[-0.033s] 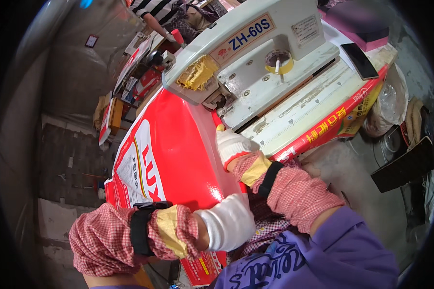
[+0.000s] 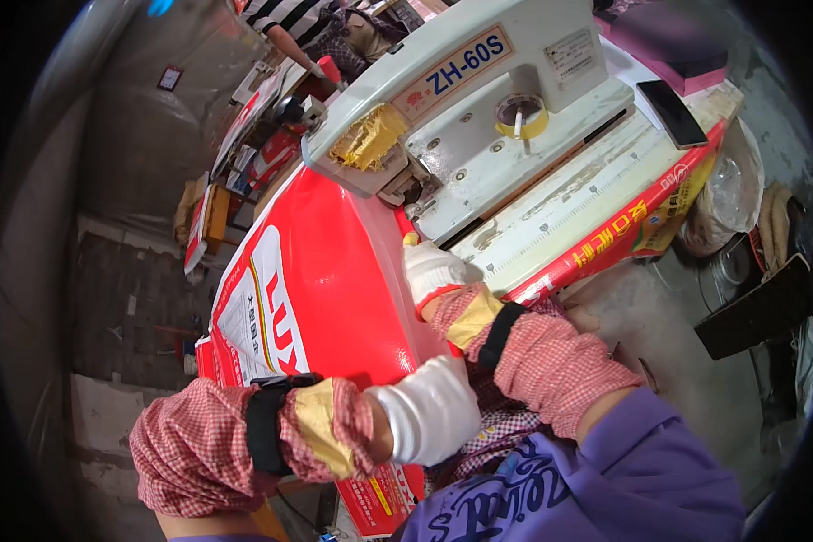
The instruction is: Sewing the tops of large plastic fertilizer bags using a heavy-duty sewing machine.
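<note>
Bag [image 2: 343, 271]: sprawls toward nine o'clock, edge beside the machine [image 2: 479, 117] at twelve.
Right hand [image 2: 434, 274]: on that edge, perhaps steadying it; grip hidden.
Left hand [image 2: 432, 408]: at six, against the bag, seemingly supporting; can't tell finger closure.

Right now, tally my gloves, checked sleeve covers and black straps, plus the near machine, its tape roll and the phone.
White gloves: 2
Checked sleeve covers: 2
Black straps: 2
Pale machine: 1
Tape roll: 1
Phone: 1
Total: 9
</note>
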Demonstrator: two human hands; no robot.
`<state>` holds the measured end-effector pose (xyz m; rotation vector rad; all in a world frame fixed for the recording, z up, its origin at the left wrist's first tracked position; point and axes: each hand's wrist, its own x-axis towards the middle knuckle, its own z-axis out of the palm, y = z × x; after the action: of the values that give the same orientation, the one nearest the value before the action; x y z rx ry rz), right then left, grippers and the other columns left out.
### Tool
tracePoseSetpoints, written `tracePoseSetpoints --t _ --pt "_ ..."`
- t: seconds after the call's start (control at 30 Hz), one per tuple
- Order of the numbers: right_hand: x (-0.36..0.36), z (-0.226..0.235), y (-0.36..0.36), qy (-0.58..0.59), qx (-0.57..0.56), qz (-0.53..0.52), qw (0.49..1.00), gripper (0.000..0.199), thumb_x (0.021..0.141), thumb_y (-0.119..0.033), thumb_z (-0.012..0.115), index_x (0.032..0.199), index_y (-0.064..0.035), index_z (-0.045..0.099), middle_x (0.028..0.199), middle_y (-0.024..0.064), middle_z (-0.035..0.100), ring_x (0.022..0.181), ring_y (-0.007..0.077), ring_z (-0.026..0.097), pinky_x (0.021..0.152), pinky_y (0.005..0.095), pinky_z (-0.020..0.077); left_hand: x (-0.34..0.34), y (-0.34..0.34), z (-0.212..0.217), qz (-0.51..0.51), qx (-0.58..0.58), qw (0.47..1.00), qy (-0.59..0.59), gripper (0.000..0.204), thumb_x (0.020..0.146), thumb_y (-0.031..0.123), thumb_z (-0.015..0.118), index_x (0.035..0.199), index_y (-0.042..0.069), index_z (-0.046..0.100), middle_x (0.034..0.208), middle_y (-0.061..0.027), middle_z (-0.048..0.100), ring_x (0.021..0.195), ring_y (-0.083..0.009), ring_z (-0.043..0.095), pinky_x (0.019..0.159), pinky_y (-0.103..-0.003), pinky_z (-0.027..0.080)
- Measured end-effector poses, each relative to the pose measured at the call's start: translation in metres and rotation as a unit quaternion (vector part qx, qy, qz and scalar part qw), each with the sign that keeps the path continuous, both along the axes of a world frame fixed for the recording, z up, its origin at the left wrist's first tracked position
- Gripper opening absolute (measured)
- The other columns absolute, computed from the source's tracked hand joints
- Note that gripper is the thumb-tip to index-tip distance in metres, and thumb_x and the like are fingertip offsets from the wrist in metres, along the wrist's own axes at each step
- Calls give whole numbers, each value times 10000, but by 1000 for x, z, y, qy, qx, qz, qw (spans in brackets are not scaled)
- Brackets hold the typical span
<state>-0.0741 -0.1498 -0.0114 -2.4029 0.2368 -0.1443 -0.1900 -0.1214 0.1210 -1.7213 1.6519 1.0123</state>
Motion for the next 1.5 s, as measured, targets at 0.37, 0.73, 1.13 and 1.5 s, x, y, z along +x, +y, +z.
tracePoseSetpoints --t 0.37,0.73,1.13,1.5 --pt "-11 -19 1 -162 -156 89 970 240 737 -121 535 872 62 608 610 115 615 543 241 612 451 374 466 44 -22 66 62 268 959 -67 353 738 467 625 758 118 677 614 -52 602 642 -244 617 561 -371 465" --pt "30 -52 55 48 -83 63 993 241 849 -213 464 1033 -96 566 926 85 584 862 209 558 764 347 458 1 -12 25 1 116 993 4 125 656 191 615 591 87 640 563 -61 590 546 -250 596 464 -376 430" --pt "-2 -11 12 41 -128 169 976 238 867 -238 452 931 -97 632 964 70 602 917 189 556 817 346 450 108 -33 102 25 162 938 -305 356 693 460 624 641 112 674 648 -70 622 781 -268 590 810 -364 438" --pt "51 -16 36 20 -60 4 998 112 696 -184 628 771 -128 689 748 81 647 729 209 633 596 360 494 12 -29 17 -1 -93 990 -107 98 649 165 583 597 83 596 567 -63 570 555 -242 587 500 -347 458"
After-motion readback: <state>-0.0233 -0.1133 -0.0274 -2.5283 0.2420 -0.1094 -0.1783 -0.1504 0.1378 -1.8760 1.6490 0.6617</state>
